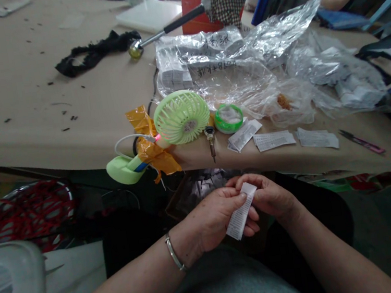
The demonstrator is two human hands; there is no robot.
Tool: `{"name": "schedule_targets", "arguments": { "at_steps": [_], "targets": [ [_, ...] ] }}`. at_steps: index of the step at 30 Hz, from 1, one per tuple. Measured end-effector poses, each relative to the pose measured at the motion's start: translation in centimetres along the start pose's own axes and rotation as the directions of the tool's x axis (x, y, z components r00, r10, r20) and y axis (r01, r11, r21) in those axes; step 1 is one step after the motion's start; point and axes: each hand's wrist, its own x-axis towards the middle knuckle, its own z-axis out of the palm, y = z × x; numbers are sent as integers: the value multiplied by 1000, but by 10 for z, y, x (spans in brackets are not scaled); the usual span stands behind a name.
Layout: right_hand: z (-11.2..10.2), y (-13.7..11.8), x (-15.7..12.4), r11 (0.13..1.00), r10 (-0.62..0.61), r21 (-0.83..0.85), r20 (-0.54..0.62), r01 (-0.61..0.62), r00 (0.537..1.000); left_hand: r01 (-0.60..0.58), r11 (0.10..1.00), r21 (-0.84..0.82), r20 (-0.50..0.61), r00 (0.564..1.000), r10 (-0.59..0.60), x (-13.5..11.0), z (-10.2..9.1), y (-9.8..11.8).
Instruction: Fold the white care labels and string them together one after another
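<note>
Upside down at the bottom centre of the frame, the grey shirt [232, 277] reads "DECORATIVE FONT" and "MOTHERS". Black handwriting on the plastic-wrapped packs [217, 57], upper centre, and print on the paper strip [241, 216], lower centre, cannot be made out.

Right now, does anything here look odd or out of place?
Yes: the green fan lies tilted, apparently fixed with amber tape at the edge of the table, its base jutting out instead of standing flat. Black scraps litter the table.
</note>
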Motion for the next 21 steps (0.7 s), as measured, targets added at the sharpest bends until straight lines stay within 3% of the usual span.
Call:
{"name": "schedule_targets", "arguments": {
  "at_steps": [5, 8, 10, 12, 15, 17, 19, 21],
  "targets": [
    [0, 2, 0, 998, -23, -66, -70, 18, 997, -1, 1000, 11, -29, 1000, 1, 3, -2, -1],
    [3, 0, -6, 947, -164, -306, -190, 100, 968, -26, 1000, -1, -46, 999, 26, 4, -4, 0],
    [7, -3, -11, 812, -322, -563, -216, 152, 922, -46, 999, -22, -64, 997, 44, 4, -5, 1],
    [13, -6, -15, 604, -455, -779, -164, 168, 875, -63, 997, -34, -91, 994, 60, 4, -6, 0],
    [19, -6, -17, 344, -533, -924, -44, 169, 845, -80, 996, -36, -120, 990, 76, 5, -7, 0],
    [22, -5, -16, 264, -534, -950, -1, 166, 845, -82, 996, -36, -130, 989, 77, 6, -8, -1],
    [23, -3, -15, 272, -541, -949, -13, 160, 841, -81, 996, -39, -132, 988, 75, 5, -9, -1],
    [24, -2, -12, 382, -543, -913, -99, 140, 834, -89, 995, -47, -138, 987, 81, 3, -9, 0]
  ]
}}
